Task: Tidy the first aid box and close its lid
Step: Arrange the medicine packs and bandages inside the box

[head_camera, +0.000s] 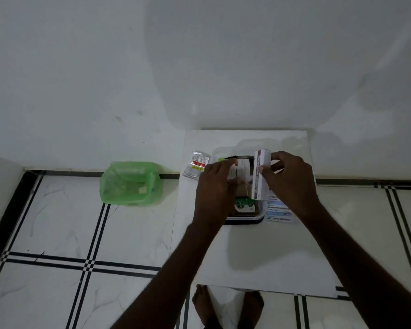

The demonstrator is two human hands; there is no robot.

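Observation:
The open first aid box point(244, 219), white with a dark blue base, sits on a white table point(247, 252). Inside it lie a green Dettol pack point(243, 205) and other items. My left hand point(214, 186) reaches into the box and grips a white leaflet-like pack point(240, 168). My right hand point(290, 176) holds a long white and maroon carton point(260, 176) upright over the box's right side. The clear lid point(226, 150) lies behind the box, mostly hidden.
A silver sachet with a red label point(196, 165) lies left of the box. Blue antiseptic bandage packets point(279, 210) lie at its right. A bin lined with a green bag point(131, 184) stands on the tiled floor to the left. The wall is close behind.

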